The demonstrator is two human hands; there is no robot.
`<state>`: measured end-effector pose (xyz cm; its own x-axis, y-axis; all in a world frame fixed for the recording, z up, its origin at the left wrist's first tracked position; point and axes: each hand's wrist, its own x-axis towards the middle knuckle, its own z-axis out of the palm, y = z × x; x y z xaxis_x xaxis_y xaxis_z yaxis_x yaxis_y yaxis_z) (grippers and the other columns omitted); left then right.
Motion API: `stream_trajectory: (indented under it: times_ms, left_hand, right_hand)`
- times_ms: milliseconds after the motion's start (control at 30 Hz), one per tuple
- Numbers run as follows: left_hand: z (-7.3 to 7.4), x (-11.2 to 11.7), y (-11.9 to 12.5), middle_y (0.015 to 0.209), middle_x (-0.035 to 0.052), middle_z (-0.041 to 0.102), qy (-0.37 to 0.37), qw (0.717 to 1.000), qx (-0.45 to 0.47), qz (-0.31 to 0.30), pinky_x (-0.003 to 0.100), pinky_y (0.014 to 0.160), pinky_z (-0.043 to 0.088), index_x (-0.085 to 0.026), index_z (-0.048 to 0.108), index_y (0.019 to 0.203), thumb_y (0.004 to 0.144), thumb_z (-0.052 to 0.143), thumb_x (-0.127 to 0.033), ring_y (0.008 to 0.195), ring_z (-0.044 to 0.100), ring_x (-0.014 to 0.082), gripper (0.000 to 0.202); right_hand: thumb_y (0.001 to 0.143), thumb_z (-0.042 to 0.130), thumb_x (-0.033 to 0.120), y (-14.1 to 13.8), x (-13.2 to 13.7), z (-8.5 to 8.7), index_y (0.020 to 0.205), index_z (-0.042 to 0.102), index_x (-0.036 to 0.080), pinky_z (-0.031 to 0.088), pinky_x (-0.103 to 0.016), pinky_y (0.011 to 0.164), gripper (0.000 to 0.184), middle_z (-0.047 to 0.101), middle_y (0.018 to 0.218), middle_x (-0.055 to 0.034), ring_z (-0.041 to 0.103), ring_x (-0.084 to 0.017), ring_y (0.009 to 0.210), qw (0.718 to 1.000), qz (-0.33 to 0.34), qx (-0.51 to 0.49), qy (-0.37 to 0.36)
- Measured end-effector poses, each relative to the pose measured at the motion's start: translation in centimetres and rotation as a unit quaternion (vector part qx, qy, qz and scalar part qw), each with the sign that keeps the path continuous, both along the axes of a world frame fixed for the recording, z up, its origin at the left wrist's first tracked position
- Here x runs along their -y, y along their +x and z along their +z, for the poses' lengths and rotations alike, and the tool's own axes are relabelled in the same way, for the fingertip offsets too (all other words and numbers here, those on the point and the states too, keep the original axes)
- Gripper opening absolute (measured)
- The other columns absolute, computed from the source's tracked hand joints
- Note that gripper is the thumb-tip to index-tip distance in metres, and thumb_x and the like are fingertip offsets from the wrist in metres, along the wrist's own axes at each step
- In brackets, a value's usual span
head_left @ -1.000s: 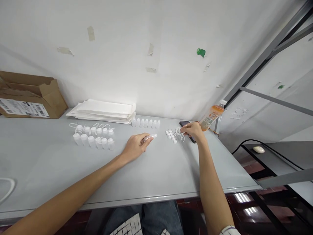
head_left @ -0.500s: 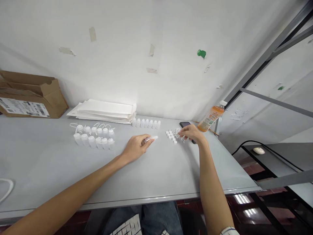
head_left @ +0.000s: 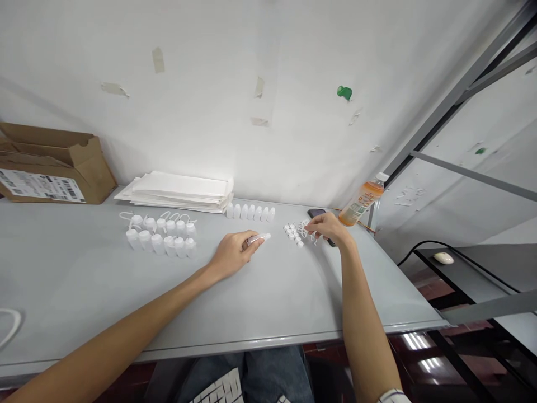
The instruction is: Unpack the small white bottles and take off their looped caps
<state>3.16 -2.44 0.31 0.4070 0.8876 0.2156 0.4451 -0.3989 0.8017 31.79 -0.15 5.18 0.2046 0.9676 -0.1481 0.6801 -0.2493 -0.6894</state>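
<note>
The main change is small and sits at the right hand (head_left: 330,228): compared with a second ago, it is lower and a little more to the left, and its fingers (head_left: 312,228) now come down to the white caps (head_left: 292,232) with thin looped cords (head_left: 312,238). The caps lie in a tight group near the back edge of the worktop (head_left: 75,280), a little right of its middle. This grip seems half closed, but the fingers hide what is under them, so I cannot tell if it really holds a cap. The left hand (head_left: 232,253) stays almost in the same place, and its grip is closed on a translucent plastic tube (head_left: 259,238), whose tip points toward the caps, above the worktop. Farther left stand two rows of white squeeze bottles (head_left: 158,242) with cords, and a row of small white bottles (head_left: 250,211) stands along the back edge. A phone (head_left: 316,212) lies under the right hand's side, and an orange drink bottle (head_left: 361,198) lies near the back right corner, with a paper stack (head_left: 176,191) behind the bottles
</note>
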Motion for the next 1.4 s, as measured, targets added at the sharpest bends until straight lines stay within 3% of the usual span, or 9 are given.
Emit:
stream_trajectory:
  times_ms: [267,500,633,867,1100,1200,1300,1400]
  left_hand:
    - [-0.2,-0.1,0.0,0.052,-0.0047,0.055,0.005,1.0,0.003,-0.001,0.025,0.058,0.04,-0.019,0.068,0.091,0.091,0.047,-0.051,0.051,0.058,0.0133,0.038]
    - [-0.2,-0.1,-0.1,0.066,-0.0023,0.062,-0.012,1.0,0.025,-0.007,0.024,0.059,0.044,-0.02,0.065,0.088,0.093,0.041,-0.054,0.053,0.06,0.0119,0.042]
    - [-0.1,-0.1,-0.1,0.066,-0.0027,0.061,-0.015,0.999,0.035,-0.012,0.024,0.059,0.045,-0.021,0.061,0.087,0.095,0.037,-0.053,0.053,0.059,0.0115,0.041]
    - [0.2,-0.2,-0.2,0.062,-0.005,0.056,-0.012,1.0,0.025,0.005,0.024,0.06,0.045,-0.023,0.054,0.102,0.096,0.036,-0.052,0.054,0.059,0.0131,0.034]
    - [0.1,-0.4,-0.3,0.065,-0.0046,0.056,-0.024,0.999,0.047,0.006,0.024,0.057,0.045,-0.024,0.05,0.116,0.096,0.033,-0.055,0.055,0.059,0.0133,0.041]
    - [0.2,-0.6,-0.4,0.073,-0.003,0.059,-0.049,0.997,0.067,-0.005,0.023,0.054,0.045,-0.025,0.05,0.122,0.096,0.031,-0.055,0.055,0.06,0.0123,0.044]
    - [0.3,-0.8,-0.5,0.081,-0.0011,0.06,-0.096,0.99,0.1,-0.015,0.023,0.05,0.045,-0.026,0.051,0.124,0.096,0.03,-0.055,0.054,0.061,0.0113,0.045]
    - [0.2,-1.1,-0.7,0.083,0.0,0.059,-0.123,0.984,0.126,-0.021,0.022,0.048,0.044,-0.023,0.053,0.121,0.096,0.031,-0.055,0.053,0.062,0.011,0.046]
  right_hand:
    - [0.073,0.068,0.023,0.4,-0.2,-0.3,0.062,0.066,0.012,0.03,-0.018,0.036,0.015,0.068,0.065,-0.0067,0.054,-0.008,0.045,1.0,-0.018,-0.002,-0.013]
    - [0.074,0.068,0.032,0.0,-0.2,0.0,0.054,0.06,0.013,0.028,-0.019,0.038,0.029,0.058,0.052,-0.0027,0.045,-0.007,0.042,0.994,-0.049,-0.006,0.098]
    - [0.074,0.069,0.043,-2.8,0.2,0.7,0.06,0.062,0.013,0.028,-0.02,0.04,0.034,0.054,0.053,0.0002,0.039,-0.005,0.042,0.979,0.031,-0.132,0.15]
    - [0.075,0.069,0.048,-9.3,1.0,-0.1,0.083,0.07,0.015,0.032,-0.02,0.04,0.035,0.064,0.07,-0.0023,0.052,-0.008,0.048,0.938,0.235,-0.238,0.087]
    - [0.07,0.074,0.047,-10.7,1.2,-0.3,0.084,0.071,0.015,0.038,-0.021,0.042,0.035,0.062,0.073,-0.0025,0.053,-0.01,0.054,0.924,0.225,-0.29,0.108]
    - [0.072,0.072,0.047,-10.0,1.3,0.5,0.086,0.07,0.015,0.038,-0.021,0.042,0.035,0.062,0.073,-0.003,0.054,-0.011,0.055,0.94,0.206,-0.244,0.118]
    - [0.078,0.066,0.044,-8.3,1.0,1.3,0.087,0.07,0.016,0.039,-0.021,0.046,0.03,0.067,0.08,-0.0051,0.058,-0.012,0.057,0.966,0.148,-0.117,0.178]
    - [0.082,0.06,0.036,-6.1,0.2,2.0,0.086,0.069,0.017,0.044,-0.023,0.055,0.021,0.071,0.087,-0.0056,0.064,-0.015,0.068,0.973,0.091,0.013,0.211]
